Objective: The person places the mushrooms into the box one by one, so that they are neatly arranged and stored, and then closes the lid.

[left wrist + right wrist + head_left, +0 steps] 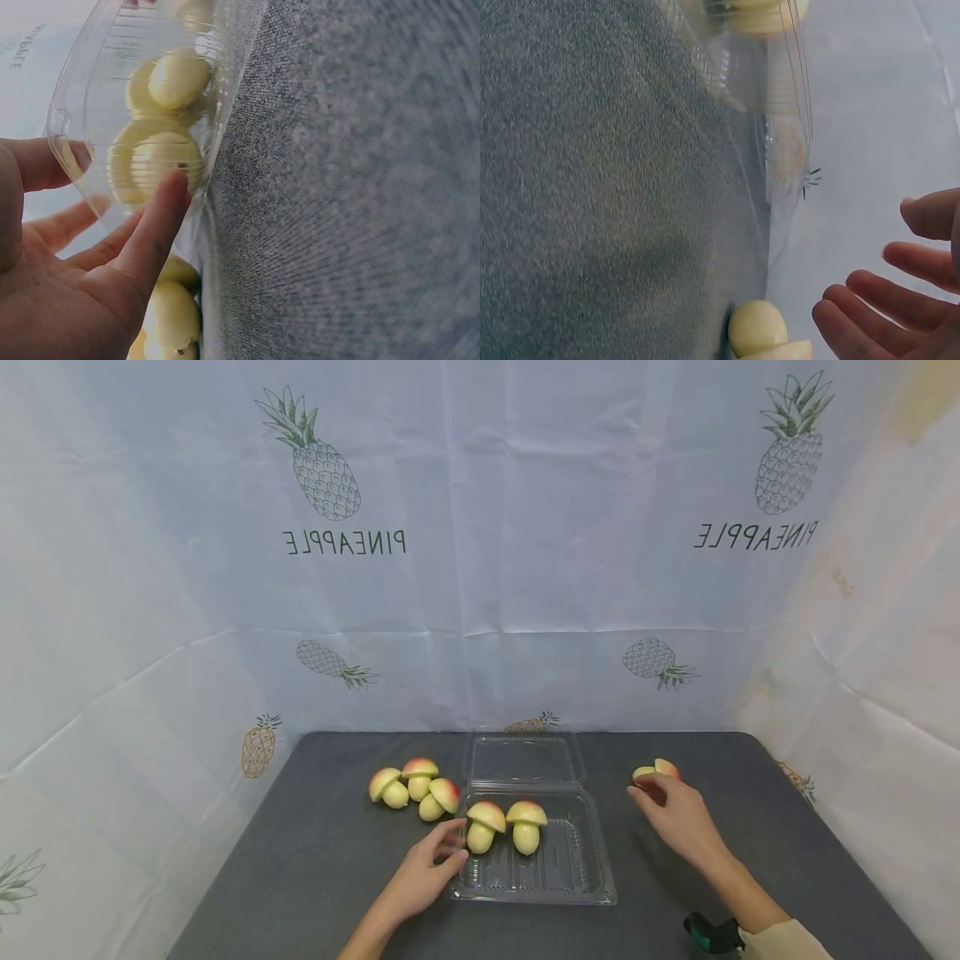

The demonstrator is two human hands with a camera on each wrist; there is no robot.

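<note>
A clear plastic container point(577, 847) stands with its hinged lid point(525, 760) laid back. Two yellow mushroom-shaped pieces with reddish caps, a left one point(486, 817) and a right one point(527, 827), lie inside it. My left hand point(423, 872) holds the container's left rim; in the left wrist view one fingertip is seen through the rim, while another finger point(161, 217) meets the outer wall. My right hand point(678, 818) reaches over another mushroom point(666, 767) on the right. In the right wrist view its fingers point(870, 319) are relaxed, with a gap to that mushroom point(757, 328).
Three more mushrooms point(420, 768) lie grouped on the dark table point(315, 860), left of the container. A white pineapple-print cloth point(510, 527) hangs behind and along both sides. A dark strap-like device point(712, 933) sits by my right sleeve.
</note>
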